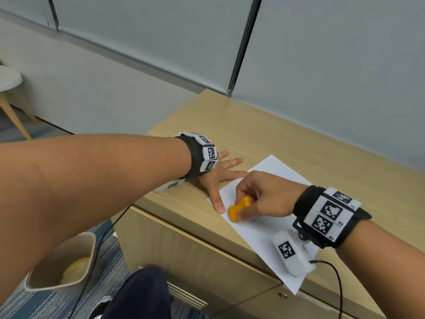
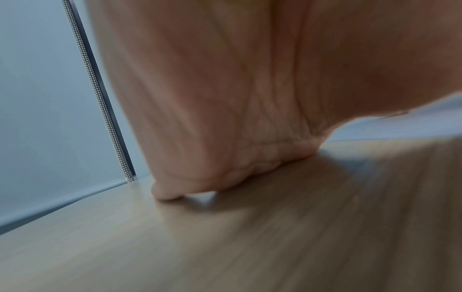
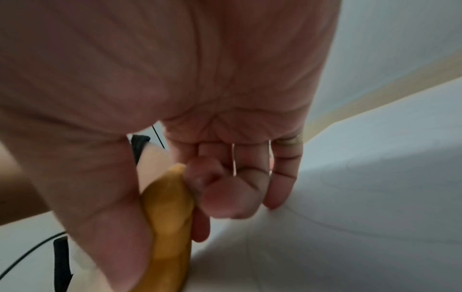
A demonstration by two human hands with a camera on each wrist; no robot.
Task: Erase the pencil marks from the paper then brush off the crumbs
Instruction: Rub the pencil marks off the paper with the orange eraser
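A white sheet of paper (image 1: 271, 229) lies at an angle on the wooden cabinet top (image 1: 287, 143), one corner hanging over the front edge. My right hand (image 1: 257, 199) pinches an orange bone-shaped eraser (image 1: 238, 209) between thumb and fingers, its lower end pressed onto the paper near the left edge. In the right wrist view the eraser (image 3: 170, 223) sits between the thumb and curled fingers above the paper (image 3: 350, 217). My left hand (image 1: 218, 178) lies flat with spread fingers, the thumb and a finger pressing on the paper's left edge. Its palm (image 2: 225, 98) fills the left wrist view.
A glass wall (image 1: 322, 54) with a metal strip stands behind the cabinet. A beige bin (image 1: 66, 265) holding something yellow stands on the carpet at lower left. A white chair (image 1: 9, 88) is at far left. A black cable (image 1: 335, 279) trails from my right wrist.
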